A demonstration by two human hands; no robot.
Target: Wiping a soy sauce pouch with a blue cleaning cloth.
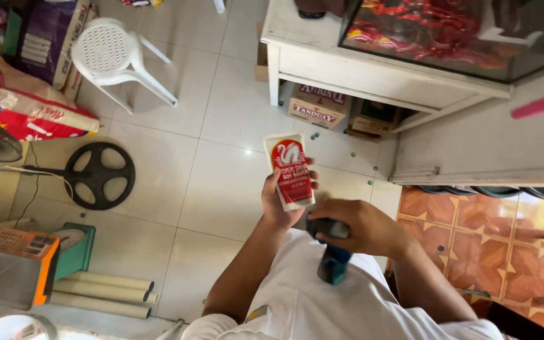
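A chair (pixel 116 56) stands left of the table (pixel 322 60), boxes (pixel 318 106) beneath it.

A flat white sauce pouch (pixel 289 170) with a red label panel bearing a white bird emblem is standing upright in the left hand (pixel 278 201), above the pale tiled floor. Under the white table, a brown cardboard carton (pixel 318 107) with dark red printing is sitting beside a darker box (pixel 373 118). At far left, a white, red and yellow sack (pixel 29 113) is lying against a purple-and-white sack (pixel 48 38). An orange-topped weighing scale (pixel 23 249) is showing its keypad panel at lower left.
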